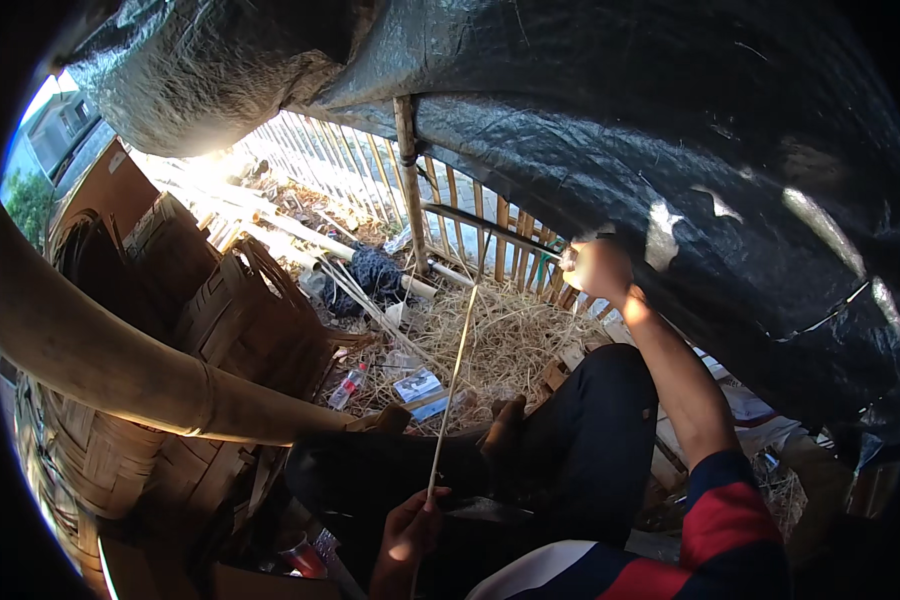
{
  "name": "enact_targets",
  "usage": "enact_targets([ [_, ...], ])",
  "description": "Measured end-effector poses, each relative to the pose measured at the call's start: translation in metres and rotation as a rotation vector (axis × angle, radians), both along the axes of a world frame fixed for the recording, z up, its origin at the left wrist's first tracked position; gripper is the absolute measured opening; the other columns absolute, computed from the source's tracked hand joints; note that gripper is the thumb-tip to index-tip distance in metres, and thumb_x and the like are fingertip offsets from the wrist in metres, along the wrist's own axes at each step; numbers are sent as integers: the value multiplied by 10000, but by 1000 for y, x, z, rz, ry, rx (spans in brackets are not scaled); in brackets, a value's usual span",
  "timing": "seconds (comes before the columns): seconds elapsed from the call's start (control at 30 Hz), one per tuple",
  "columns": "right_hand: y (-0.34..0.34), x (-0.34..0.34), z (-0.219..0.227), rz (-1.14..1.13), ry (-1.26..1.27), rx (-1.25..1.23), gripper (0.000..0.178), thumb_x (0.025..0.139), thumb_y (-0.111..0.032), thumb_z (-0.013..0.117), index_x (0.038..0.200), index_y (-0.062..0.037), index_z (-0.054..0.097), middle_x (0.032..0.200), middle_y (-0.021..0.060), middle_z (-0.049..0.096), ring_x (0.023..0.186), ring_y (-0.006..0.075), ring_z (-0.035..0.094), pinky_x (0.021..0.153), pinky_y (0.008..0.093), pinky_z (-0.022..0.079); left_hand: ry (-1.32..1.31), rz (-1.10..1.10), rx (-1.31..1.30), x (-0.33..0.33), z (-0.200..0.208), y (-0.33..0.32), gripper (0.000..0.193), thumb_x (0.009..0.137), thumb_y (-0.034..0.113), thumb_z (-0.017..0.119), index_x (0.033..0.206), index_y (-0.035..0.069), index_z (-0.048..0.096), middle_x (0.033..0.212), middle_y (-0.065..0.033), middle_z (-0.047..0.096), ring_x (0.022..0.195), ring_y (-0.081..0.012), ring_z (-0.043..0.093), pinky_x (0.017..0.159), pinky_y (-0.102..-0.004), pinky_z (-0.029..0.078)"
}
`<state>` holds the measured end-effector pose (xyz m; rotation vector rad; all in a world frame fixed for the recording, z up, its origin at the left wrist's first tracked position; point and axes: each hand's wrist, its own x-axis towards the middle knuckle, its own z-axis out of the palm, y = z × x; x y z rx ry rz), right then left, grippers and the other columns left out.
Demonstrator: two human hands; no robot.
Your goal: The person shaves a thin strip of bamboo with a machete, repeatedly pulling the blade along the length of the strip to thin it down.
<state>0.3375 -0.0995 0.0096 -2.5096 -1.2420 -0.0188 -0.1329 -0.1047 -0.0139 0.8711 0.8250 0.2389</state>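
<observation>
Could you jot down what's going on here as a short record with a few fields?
Place: straw-strewn ground beside a slatted fence, under a black tarp
Left hand: grips the near end of a thin bamboo strip
Right hand: raised near the tarp's edge, closed on something too small to identify
Nearby: woven baskets, thick bamboo pole, plastic bottle

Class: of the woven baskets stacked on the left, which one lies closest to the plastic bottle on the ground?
The lower right basket, the sunlit one directly left of the bottle; the other baskets sit farther left and behind it.
</observation>
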Motion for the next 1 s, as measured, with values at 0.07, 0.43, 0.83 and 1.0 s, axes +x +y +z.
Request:
enact_targets([
  [0.07,-8,9,-2,-40,136,29,299,675,-295,666,917,-118,680,875,161,684,834,366,652,735,452,509,-65,53,-35,-13,-7,-7,344,993,210,485,1239,-29,517,619,73,399,466,-1,319,415,-175,236],
  [0.43,-22,10,-16,197,160,219,243,673,-273,676,777,-62,617,707,153,616,685,333,620,631,430,477,-53,10,22,8,-11,5,348,989,215,490,1240,-25,514,622,59,425,482,-10,365,422,-163,276],
  [0.83,-24,22,-18,69,98,58,288,707,-326,639,854,-79,650,776,156,669,740,335,659,686,420,511,-45,18,-16,-7,-7,-25,311,997,197,471,1198,-34,525,610,51,389,481,-29,338,428,-186,266],
  [1.0,-29,16,-16,272,112,198,248,685,-303,656,780,-79,612,727,137,653,698,315,655,625,404,494,-79,17,-22,-9,-5,-24,306,997,195,465,1190,-34,524,610,49,390,472,-31,345,422,-185,277],
])
